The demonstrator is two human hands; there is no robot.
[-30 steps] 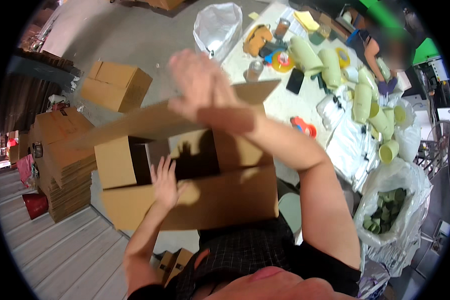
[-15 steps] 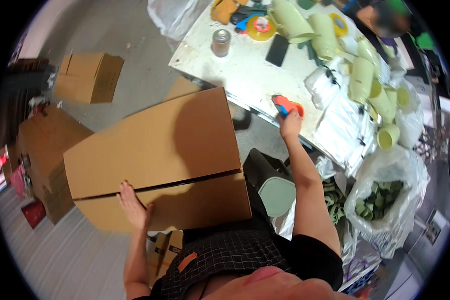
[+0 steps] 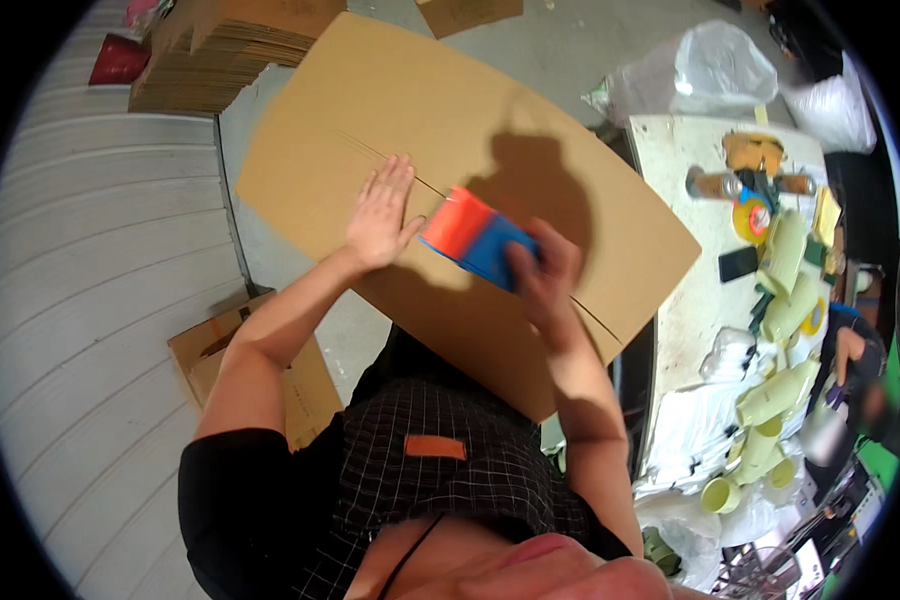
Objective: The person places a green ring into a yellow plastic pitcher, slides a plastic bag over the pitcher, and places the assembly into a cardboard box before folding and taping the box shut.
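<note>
A large brown cardboard box [image 3: 430, 110] lies before me, its two top flaps meeting along a seam. Flat on the flaps beside that seam rests my left hand [image 3: 381, 215], fingers stretched out and holding nothing. My right hand [image 3: 545, 268] is closed on a red and blue tape dispenser [image 3: 467, 237], held just over the seam and a little blurred. Whether any tape touches the cardboard I cannot tell. The dispenser's handle is partly hidden by my fingers.
To the right stands a white worktable [image 3: 670, 160] with pale green cups [image 3: 785, 245], a black phone [image 3: 738, 264] and spray cans [image 3: 715, 184]. Stacked flat cardboard [image 3: 220, 50] is at the far left. Another open carton [image 3: 305, 385] sits near my left elbow. A person [image 3: 855, 350] is beyond the table.
My right hand has brought the tape dispenser from the worktable to over the box. My left hand still lies on the flaps. The view has turned, so the table now appears at right.
</note>
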